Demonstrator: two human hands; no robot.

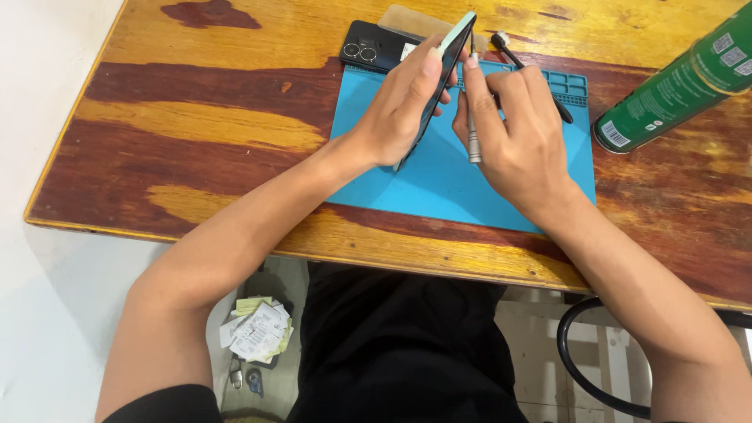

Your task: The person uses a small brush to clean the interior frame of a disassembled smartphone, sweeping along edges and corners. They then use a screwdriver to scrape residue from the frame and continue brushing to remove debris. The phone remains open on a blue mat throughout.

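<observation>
The right hand [523, 137], just right of centre in the upper half of the frame, pinches a slim metal tool [474, 141] between thumb and forefinger, its tip up against the edge of a phone [445, 74]. The left hand [403, 106], beside it to the left, grips that phone on edge, fingers wrapped round the back, so the pale side faces left and the dark side faces the tool. Both are above a blue work mat [439, 180] in the upper middle.

To do this well, the tip probably wants to stay shallow along the seam (a deep push could mar what lies inside), with the left grip firm and the wrists kept low over the mat.

A second dark phone [372, 47] lies flat at the mat's upper left corner, a black-handled tool [533, 74] at its upper right, and a green spray can [674, 86] lies at the right edge on the wooden table [196, 117].
</observation>
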